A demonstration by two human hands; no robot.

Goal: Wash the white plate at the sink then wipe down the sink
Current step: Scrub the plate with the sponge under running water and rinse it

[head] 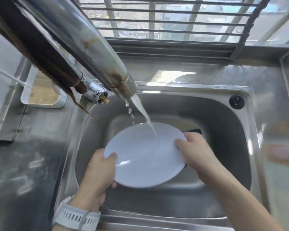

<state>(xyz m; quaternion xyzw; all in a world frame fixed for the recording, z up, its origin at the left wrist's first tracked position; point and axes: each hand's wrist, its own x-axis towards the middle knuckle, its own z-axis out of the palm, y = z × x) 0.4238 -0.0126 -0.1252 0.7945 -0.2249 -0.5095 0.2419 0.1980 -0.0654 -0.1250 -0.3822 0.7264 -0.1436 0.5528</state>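
Gripping opposite rims, the left hand (97,174) and right hand (197,154) are clamping the white plate (143,157) between them over the sink (240,130), under running water (143,114). Wet and stiff, it is likely slippery and breakable; thumbs-over-rim holds seem safest.

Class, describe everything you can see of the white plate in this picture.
The white plate is round, smooth and glossy, probably ceramic or plastic, with no pattern showing. It is held tilted above the steel sink, far edge higher. The left hand grips its left rim, thumb on top; the right hand grips its right rim. Water from the tap strikes its upper right area. Its face looks clean and wet.
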